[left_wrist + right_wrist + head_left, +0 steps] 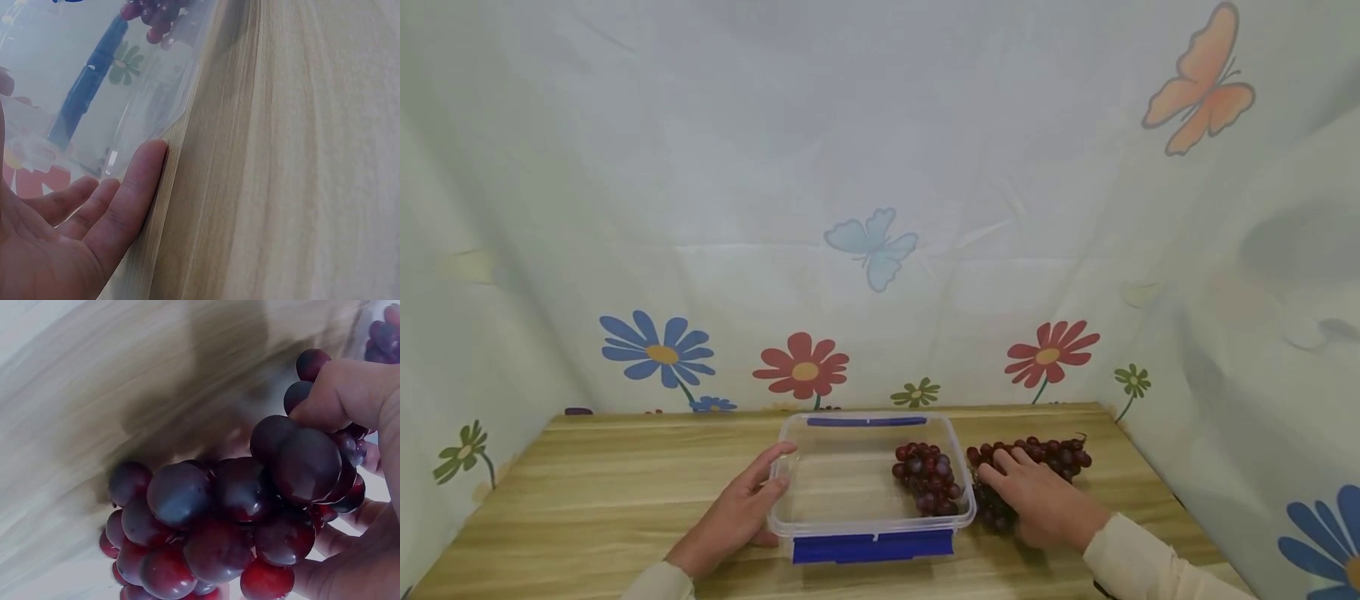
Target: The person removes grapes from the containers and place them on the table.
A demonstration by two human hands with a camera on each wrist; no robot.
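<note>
A clear plastic food container [842, 525] with blue clip flaps stands on the table, and a bunch of dark red grapes [927, 477] lies in its right end. My left hand [739, 508] is at the container's left wall, its fairly straight fingers [128, 197] resting against the plastic, with fingertips at the rim in the head view. To the right of the container, my right hand [1037, 498] grips a second, larger grape bunch [219, 512]. Its thumb [344, 394] presses the upper grapes while the other fingers curl beneath; part of the bunch is hidden by the hand.
The wood-grain table [647, 467] runs back to a pale cloth wall [722, 167] printed with flowers and butterflies. Similar cloth encloses the left and right sides. A small dark purple item [578, 411] shows at the table's back left edge.
</note>
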